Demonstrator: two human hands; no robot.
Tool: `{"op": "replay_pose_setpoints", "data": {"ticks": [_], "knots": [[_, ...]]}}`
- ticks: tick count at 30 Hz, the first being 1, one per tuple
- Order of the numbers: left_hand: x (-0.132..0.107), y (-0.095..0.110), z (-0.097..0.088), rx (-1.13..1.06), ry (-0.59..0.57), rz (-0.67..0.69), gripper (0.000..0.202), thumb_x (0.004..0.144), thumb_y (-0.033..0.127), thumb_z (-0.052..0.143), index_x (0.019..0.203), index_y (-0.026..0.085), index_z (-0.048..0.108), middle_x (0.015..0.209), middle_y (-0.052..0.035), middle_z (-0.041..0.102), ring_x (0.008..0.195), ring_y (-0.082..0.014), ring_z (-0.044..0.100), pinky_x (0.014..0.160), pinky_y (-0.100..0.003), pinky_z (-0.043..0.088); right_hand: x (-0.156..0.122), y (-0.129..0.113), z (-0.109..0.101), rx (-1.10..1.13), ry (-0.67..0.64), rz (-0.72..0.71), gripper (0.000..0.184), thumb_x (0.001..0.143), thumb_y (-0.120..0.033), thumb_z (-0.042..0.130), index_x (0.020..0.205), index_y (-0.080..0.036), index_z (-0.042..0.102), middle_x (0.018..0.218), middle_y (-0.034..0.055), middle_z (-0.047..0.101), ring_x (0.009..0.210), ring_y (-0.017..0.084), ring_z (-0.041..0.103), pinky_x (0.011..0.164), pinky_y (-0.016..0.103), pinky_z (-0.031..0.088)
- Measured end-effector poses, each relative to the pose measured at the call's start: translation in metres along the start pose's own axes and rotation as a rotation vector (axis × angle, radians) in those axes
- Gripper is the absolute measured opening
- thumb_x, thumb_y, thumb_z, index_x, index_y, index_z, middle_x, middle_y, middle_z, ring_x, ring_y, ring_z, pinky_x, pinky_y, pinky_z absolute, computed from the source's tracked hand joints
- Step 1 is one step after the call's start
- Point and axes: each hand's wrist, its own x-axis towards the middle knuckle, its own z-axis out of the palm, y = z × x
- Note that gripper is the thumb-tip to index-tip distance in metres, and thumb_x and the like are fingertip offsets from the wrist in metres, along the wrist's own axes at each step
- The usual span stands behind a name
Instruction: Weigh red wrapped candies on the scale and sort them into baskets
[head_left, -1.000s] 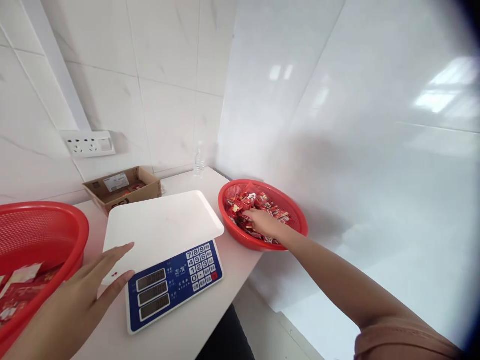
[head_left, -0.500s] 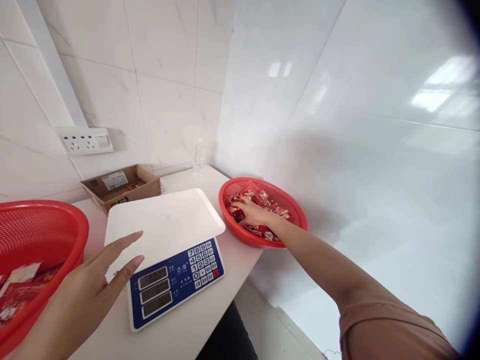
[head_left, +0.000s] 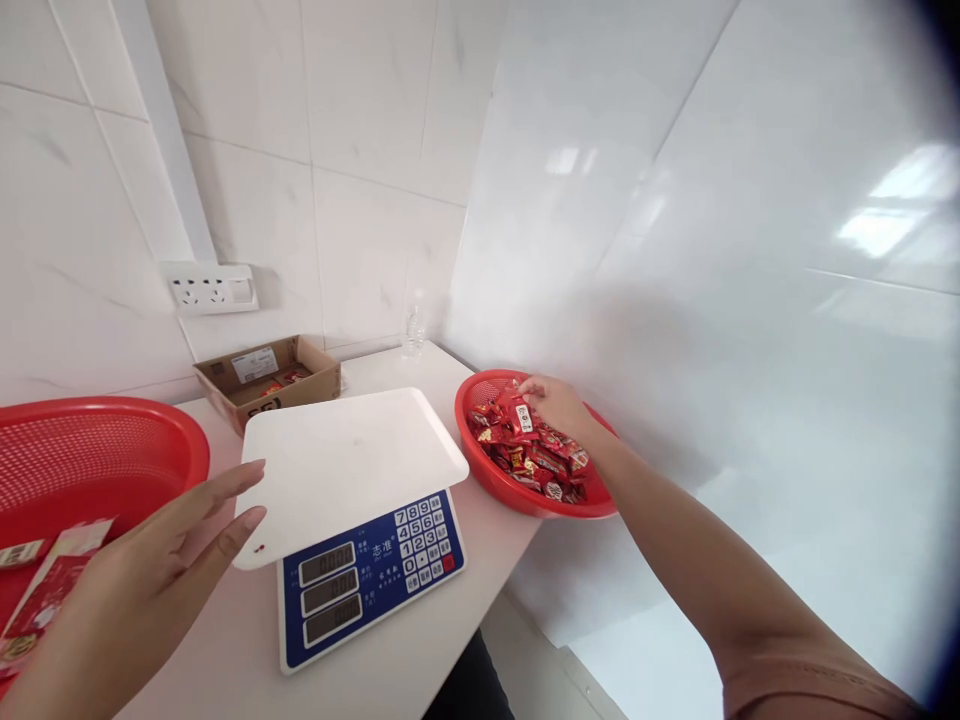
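My right hand [head_left: 561, 406] pinches a small red candy packet [head_left: 523, 416] with a white label. It is just over the right red plastic basket [head_left: 491, 478], where many red and gold wrapped packets [head_left: 551, 465] lie heaped. My left hand [head_left: 161, 575] holds nothing, its thumb and fingers apart. It hovers between the left red basket [head_left: 191, 450] and the white pan [head_left: 352, 465] of a digital scale. Below the pan, the scale's blue panel [head_left: 375, 570] shows three displays and a keypad. Flat red and pale packets [head_left: 56, 585] lie in the left basket, partly hidden by my hand.
An open cardboard box [head_left: 319, 375] with some red packets stands behind the scale. A clear plastic bottle [head_left: 413, 330] is in the table's back corner. Walls close off the back and right side; a socket strip [head_left: 211, 290] is on the back wall.
My right hand has lifted from the heap in the right basket with a red candy packet in its fingers. My left hand stays spread beside the scale. The view has shifted slightly left.
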Motion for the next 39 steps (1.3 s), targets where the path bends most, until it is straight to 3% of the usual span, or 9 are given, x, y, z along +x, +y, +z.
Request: {"op": "replay_pose_setpoints", "data": {"ticks": [3,7,13,17,20,24,29,34,39], "knots": [[-0.001,0.004,0.005,-0.109,-0.069,-0.054,0.044,0.078,0.059,0.051,0.114,0.033,0.059,0.111,0.0012,0.069,0.1,-0.0255,0.065,0.086,-0.039,0.053,-0.001,-0.034,0.004,0.098,0.012,-0.027,0.013,0.074,-0.023,0.049,0.082,-0.021,0.059,0.07,-0.0016,0.062,0.055,0.012,0.054,0.06,0.027,0.045],[-0.003,0.012,0.019,-0.398,-0.171,-0.039,0.053,0.079,0.056,0.054,0.122,0.026,0.054,0.128,-0.0089,0.059,0.112,-0.0279,0.059,0.092,-0.045,0.05,-0.014,-0.088,0.037,0.405,-0.131,-0.133,0.01,0.074,-0.029,0.055,0.08,-0.021,0.055,0.074,-0.0021,0.062,0.061,0.012,0.058,0.065,0.029,0.049],[-0.007,0.025,0.039,-0.923,-0.347,-0.114,0.086,0.081,0.043,0.062,0.145,0.037,0.006,0.152,-0.0142,0.023,0.123,-0.0273,0.05,0.086,-0.043,0.054,-0.065,-0.159,0.098,0.81,-0.501,-0.279,0.018,0.07,-0.033,0.065,0.076,-0.021,0.055,0.071,-0.0038,0.057,0.059,0.01,0.053,0.063,0.029,0.049],[-0.005,0.029,0.044,-1.238,-0.288,-0.27,0.096,0.071,0.039,0.074,0.145,0.037,0.011,0.14,-0.0104,0.044,0.112,-0.0246,0.057,0.077,-0.035,0.057,-0.091,-0.183,0.113,0.792,-0.618,-0.34,0.012,0.076,-0.032,0.059,0.078,-0.021,0.054,0.076,-0.0025,0.057,0.064,0.01,0.053,0.063,0.028,0.049],[-0.003,0.028,0.043,-1.258,-0.209,-0.299,0.089,0.069,0.034,0.076,0.142,0.035,0.025,0.125,-0.0057,0.057,0.103,-0.0199,0.061,0.074,-0.028,0.055,-0.094,-0.19,0.113,0.764,-0.649,-0.331,0.015,0.076,-0.034,0.06,0.081,-0.021,0.053,0.085,-0.0011,0.056,0.07,0.01,0.054,0.061,0.026,0.049],[-0.004,0.029,0.042,-1.158,-0.267,-0.212,0.082,0.073,0.029,0.072,0.142,0.034,0.028,0.119,-0.0055,0.06,0.103,-0.0198,0.06,0.07,-0.027,0.054,-0.087,-0.189,0.116,0.801,-0.643,-0.205,0.025,0.078,-0.041,0.059,0.09,-0.023,0.046,0.076,-0.0044,0.055,0.064,0.01,0.054,0.055,0.025,0.045],[-0.004,0.028,0.045,-1.078,-0.239,-0.181,0.08,0.076,0.031,0.068,0.143,0.033,0.026,0.122,-0.0058,0.06,0.104,-0.0204,0.06,0.078,-0.033,0.056,-0.073,-0.171,0.132,0.636,-0.588,-0.17,0.017,0.081,-0.027,0.053,0.097,-0.022,0.048,0.071,-0.0046,0.056,0.063,0.012,0.056,0.058,0.027,0.047],[0.005,0.016,0.035,-1.176,0.043,-0.221,0.081,0.072,0.03,0.071,0.141,0.033,0.028,0.133,-0.0058,0.054,0.108,-0.0188,0.059,0.087,-0.033,0.053,-0.072,-0.149,0.137,0.291,-0.575,-0.43,0.021,0.083,-0.025,0.055,0.103,-0.02,0.059,0.099,0.0044,0.064,0.089,0.016,0.06,0.081,0.035,0.049],[0.008,0.015,0.021,-1.209,0.129,-0.263,0.082,0.07,0.028,0.073,0.14,0.034,0.03,0.133,-0.005,0.054,0.112,-0.0193,0.056,0.084,-0.03,0.054,-0.082,-0.14,0.135,0.089,-0.682,-0.745,0.022,0.084,-0.027,0.059,0.104,-0.023,0.068,0.114,0.0052,0.066,0.113,0.021,0.055,0.099,0.04,0.041]]}}
